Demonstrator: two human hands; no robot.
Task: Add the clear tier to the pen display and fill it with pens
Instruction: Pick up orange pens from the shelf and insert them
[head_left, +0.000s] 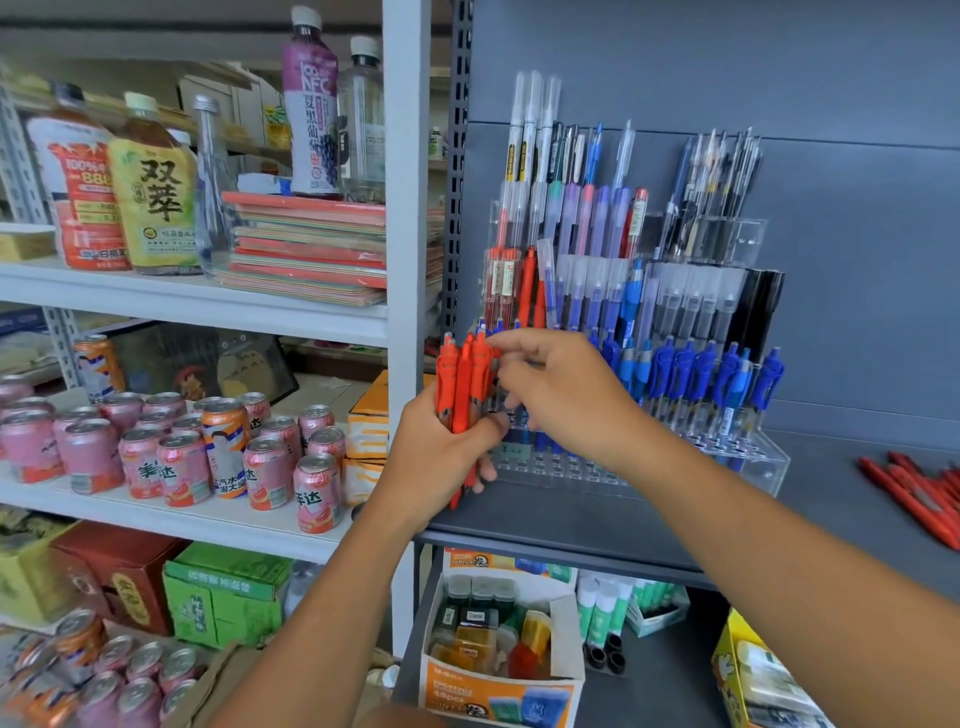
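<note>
The left hand (441, 452) grips a bundle of red pens (460, 384), its fingers curled tight around the smooth plastic barrels. At least three clip ends stand out on top and a few thin tips stick out under the palm. The right hand (566, 400) comes from 5 o'clock. Its thumb and forefinger are closed together on the top of one pen of this bundle, and the other fingers are bent loosely below. Just behind both hands, at 3 o'clock from the bundle, stands the pen display (748, 234), made of transparent hard acrylic in stepped rows. The clear tier (597, 475) is its lowest front step, a glossy block with many small round holes, most of which I see empty. It rests on the matte grey shelf (597, 514). In the row above it stand blue pens (701, 369) with round clips. I count about seven to the right of the hand, and more are hidden behind it. Higher rows hold slim capped pens in red, blue, grey and black, and pastel ones at 12 o'clock. At 3 o'clock, well apart from the display, loose red pens (919, 493) lie flat in a heap on the same shelf, and their number I cannot tell. At 9 o'clock, a white shelf (182, 525) carries many pink metal cans (182, 467) with shiny lids.
</note>
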